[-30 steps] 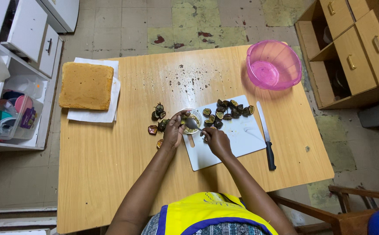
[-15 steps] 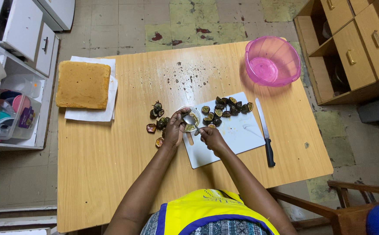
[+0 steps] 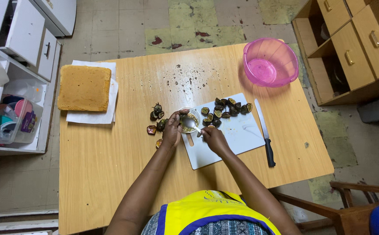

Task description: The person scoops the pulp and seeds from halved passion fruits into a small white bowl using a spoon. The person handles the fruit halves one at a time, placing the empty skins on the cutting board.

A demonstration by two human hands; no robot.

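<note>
My left hand (image 3: pixel 172 129) curls around the left rim of a small clear bowl (image 3: pixel 193 116) of yellow-green pulp, which stands at the near left corner of a white cutting board (image 3: pixel 237 137). My right hand (image 3: pixel 211 138) holds a metal spoon (image 3: pixel 190 123) whose head is down in the bowl. A heap of dark halved passion fruits (image 3: pixel 226 109) lies along the board's far edge. Several scooped-out shells (image 3: pixel 156 114) are scattered on the wooden table (image 3: pixel 111 169) to the left of my left hand.
A black-handled knife (image 3: pixel 265 137) lies right of the board. A pink plastic bowl (image 3: pixel 271 62) stands at the far right corner, and a square brown cake (image 3: pixel 84 88) on white paper at the far left. White shelves stand left of the table, wooden drawers right.
The spoon head has gone from over the bowl's far side back down into the pulp. My left hand has stayed at the bowl's rim. The view has shifted slightly.
</note>
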